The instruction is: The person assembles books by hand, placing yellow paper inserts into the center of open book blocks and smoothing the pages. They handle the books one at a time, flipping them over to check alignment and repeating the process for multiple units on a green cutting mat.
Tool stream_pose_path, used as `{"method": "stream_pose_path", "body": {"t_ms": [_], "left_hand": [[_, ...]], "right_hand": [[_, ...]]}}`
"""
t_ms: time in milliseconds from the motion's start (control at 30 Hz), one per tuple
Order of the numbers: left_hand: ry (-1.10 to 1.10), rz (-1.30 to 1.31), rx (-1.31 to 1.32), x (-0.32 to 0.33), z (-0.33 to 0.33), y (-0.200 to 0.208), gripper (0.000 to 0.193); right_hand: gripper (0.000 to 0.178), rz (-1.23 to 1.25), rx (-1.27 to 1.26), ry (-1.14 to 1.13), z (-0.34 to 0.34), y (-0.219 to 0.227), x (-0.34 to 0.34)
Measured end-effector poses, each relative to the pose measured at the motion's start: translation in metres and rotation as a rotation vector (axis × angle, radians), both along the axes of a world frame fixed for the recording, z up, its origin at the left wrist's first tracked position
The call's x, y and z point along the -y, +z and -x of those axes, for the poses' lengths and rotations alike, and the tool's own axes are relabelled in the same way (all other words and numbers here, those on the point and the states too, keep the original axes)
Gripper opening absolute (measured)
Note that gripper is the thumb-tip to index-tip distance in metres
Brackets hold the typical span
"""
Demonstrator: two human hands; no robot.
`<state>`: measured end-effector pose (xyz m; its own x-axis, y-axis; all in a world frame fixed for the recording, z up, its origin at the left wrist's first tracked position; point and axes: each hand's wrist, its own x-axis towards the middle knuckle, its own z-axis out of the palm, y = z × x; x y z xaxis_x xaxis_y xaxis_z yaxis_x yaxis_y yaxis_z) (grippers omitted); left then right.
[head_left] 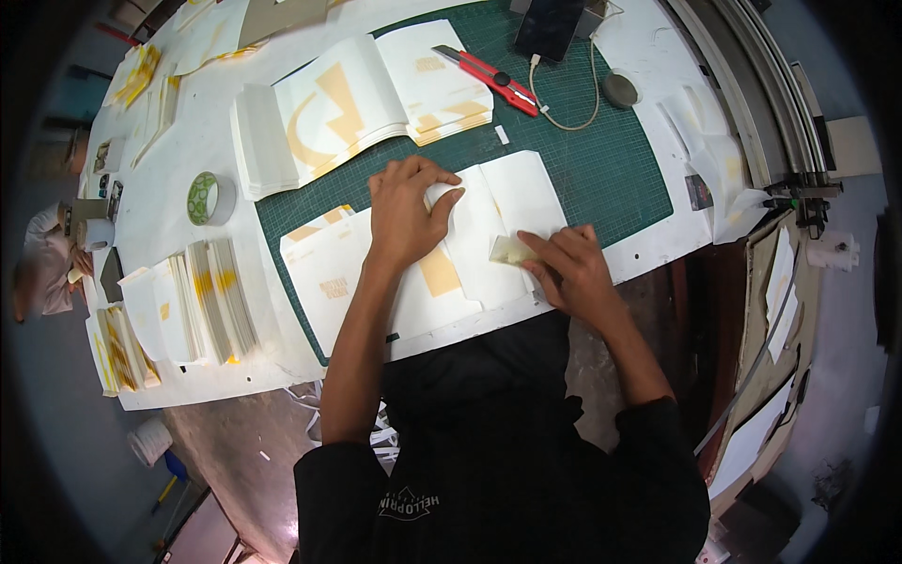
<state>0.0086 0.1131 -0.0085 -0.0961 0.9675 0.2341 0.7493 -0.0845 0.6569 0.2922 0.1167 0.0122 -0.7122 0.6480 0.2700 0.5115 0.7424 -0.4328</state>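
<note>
A white paper sleeve (329, 263) with yellow-orange print lies at the near edge of the green cutting mat (611, 179). My left hand (413, 207) rests on it, fingers bent, thumb and forefinger apart, pressing the paper down near a fold. To the right is a plain white flap (524, 193). Above this flap's lower part, my right hand (571, 268) pinches a small, pale, translucent flat piece (508, 250) between thumb and fingers. Its exact kind cannot be told. Part of the sleeve is hidden under my left hand and forearm.
Stacked printed sleeves (348, 103) lie at the mat's far side, beside a red box cutter (498, 83). A phone (548, 28) with a cable is at the back. A tape roll (210, 198) stands left, above more bundles (197, 301). A round lid (620, 88) sits right.
</note>
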Motion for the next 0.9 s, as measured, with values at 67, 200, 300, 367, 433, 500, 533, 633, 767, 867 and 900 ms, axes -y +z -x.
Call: {"method": "stream_pose_path", "body": {"t_ms": [67,200,300,367,433,500,533,633,767,867,900], "left_hand": [[-0.001,0.020,0.004,0.000,0.000,0.003,0.013],[-0.007,0.018,-0.002,-0.001,0.000,0.004,0.013],[-0.014,0.004,-0.005,-0.002,0.001,0.004,0.013],[-0.012,-0.007,-0.013,-0.003,0.000,0.004,0.013],[-0.007,0.007,-0.020,-0.003,-0.002,0.004,0.013],[0.001,0.005,-0.024,-0.004,0.000,0.003,0.012],[0.002,-0.004,-0.026,-0.004,0.001,0.002,0.012],[0.007,0.008,-0.018,-0.002,-0.001,0.000,0.011],[0.027,0.026,-0.026,-0.001,-0.004,0.001,0.012],[0.015,-0.004,-0.039,-0.001,-0.004,-0.002,0.013],[0.014,-0.008,-0.042,-0.001,-0.004,-0.001,0.013]], "right_hand": [[0.039,-0.047,0.032,0.003,0.008,0.000,-0.019],[0.038,-0.108,-0.054,-0.025,0.041,-0.009,-0.067],[0.033,-0.112,-0.126,-0.023,0.066,-0.015,-0.100],[0.028,-0.095,-0.092,-0.064,0.077,-0.013,-0.117],[0.023,-0.113,-0.138,-0.046,0.075,-0.011,-0.121],[0.020,-0.163,-0.258,0.042,0.065,-0.011,-0.122],[0.023,-0.183,-0.204,0.092,0.056,-0.008,-0.118],[0.037,-0.214,-0.097,0.222,0.025,-0.017,-0.075],[0.043,-0.175,-0.062,0.217,-0.014,-0.022,-0.009],[0.042,-0.140,-0.046,0.222,-0.038,-0.015,0.027],[0.042,-0.127,-0.034,0.245,-0.044,-0.010,0.035]]}}
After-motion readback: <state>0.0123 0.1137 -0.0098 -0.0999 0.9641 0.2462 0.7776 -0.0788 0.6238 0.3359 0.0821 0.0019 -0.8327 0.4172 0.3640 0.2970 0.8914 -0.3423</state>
